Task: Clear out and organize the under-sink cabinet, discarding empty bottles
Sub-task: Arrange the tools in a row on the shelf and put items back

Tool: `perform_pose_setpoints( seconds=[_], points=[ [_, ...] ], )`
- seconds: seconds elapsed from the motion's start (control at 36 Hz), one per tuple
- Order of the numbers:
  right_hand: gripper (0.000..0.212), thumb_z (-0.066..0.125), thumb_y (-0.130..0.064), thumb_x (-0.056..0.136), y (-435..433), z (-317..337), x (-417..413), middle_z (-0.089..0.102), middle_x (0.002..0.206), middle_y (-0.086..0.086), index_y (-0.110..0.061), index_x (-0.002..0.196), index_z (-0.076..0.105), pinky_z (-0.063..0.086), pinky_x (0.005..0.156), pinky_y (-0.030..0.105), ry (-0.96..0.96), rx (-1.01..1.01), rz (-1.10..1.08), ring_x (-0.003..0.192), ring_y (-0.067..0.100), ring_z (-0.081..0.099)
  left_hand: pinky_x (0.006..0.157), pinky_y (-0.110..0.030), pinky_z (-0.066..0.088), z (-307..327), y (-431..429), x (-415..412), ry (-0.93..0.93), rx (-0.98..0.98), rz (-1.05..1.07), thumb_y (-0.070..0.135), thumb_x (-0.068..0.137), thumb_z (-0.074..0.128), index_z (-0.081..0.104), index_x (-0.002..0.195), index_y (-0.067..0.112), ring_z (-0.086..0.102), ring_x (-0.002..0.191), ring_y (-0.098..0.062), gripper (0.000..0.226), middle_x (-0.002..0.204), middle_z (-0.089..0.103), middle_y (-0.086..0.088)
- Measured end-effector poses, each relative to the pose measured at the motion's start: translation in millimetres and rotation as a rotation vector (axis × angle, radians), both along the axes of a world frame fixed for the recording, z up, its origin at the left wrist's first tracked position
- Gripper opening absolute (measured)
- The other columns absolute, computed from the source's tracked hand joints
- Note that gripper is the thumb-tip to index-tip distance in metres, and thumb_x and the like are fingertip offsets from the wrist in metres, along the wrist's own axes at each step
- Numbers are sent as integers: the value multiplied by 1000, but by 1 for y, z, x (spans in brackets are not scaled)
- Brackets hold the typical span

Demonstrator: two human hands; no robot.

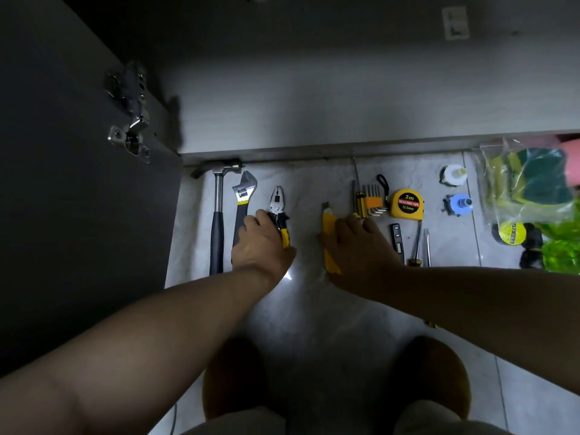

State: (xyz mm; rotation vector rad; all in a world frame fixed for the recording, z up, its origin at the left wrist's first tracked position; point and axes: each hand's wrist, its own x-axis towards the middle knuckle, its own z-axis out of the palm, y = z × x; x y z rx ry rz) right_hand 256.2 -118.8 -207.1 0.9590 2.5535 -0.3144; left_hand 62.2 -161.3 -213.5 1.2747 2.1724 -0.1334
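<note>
Tools lie in a row on the tiled floor in front of the empty cabinet (314,98). My left hand (260,243) grips the yellow-and-black handles of the pliers (276,204), next to an adjustable wrench (243,196) and a hammer (217,211). My right hand (357,246) lies over a yellow utility knife (328,221), whose blade end points toward the cabinet. Beyond its fingers sit a hex key set (372,200) and a yellow tape measure (406,204).
The dark cabinet door (62,183) stands open on the left with its hinge showing. Screwdrivers (419,243), two small bottles (455,175), tape rolls (512,233) and a clear bag of sponges (530,180) lie to the right. My feet are at the bottom.
</note>
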Motion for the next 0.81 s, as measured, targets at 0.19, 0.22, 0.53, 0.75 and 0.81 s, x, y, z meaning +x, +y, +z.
perform_pose_setpoints(
  seconds=[0.19, 0.22, 0.53, 0.75, 0.81],
  points=[
    [78, 59, -62, 83, 4, 1, -4, 47, 138, 13, -24, 147, 36, 36, 103, 45, 23, -31, 23, 124, 34, 43, 80, -40, 45, 1, 1, -2, 35, 19, 26, 50, 78, 77, 37, 127, 12, 47, 125, -32, 74, 129, 44, -11],
    [80, 59, -62, 83, 5, 1, -2, 47, 138, 12, -23, 149, 35, 37, 103, 46, 25, -37, 22, 125, 34, 44, 81, -41, 46, 2, 2, -3, 34, 16, 28, 49, 78, 77, 37, 127, 12, 46, 125, -32, 74, 130, 44, -11],
    [52, 66, -51, 86, 21, -8, 23, 66, 94, 6, -16, 121, 53, 53, 64, 33, 82, -87, -533, 79, 24, 65, 78, -41, 53, 11, 2, 15, -101, 243, -397, 20, 93, 54, 46, 134, 20, 59, 97, -35, 41, 120, 45, -10],
    [34, 67, -54, 89, 37, -16, 32, 69, 63, -4, -20, 89, 63, 43, 41, 10, 32, -524, -745, 44, 0, 63, 100, -38, 51, -9, -18, 59, -373, 150, -444, 23, 94, 64, 38, 153, 23, 57, 115, -32, 64, 141, 30, -9],
    [46, 64, -63, 87, 40, -11, 39, 68, 52, -5, -18, 83, 67, 44, 42, 11, 39, -529, -739, 42, 0, 62, 99, -37, 51, -12, -18, 68, -400, 154, -420, 17, 91, 66, 43, 150, 19, 57, 112, -33, 63, 139, 31, -11]
  ],
)
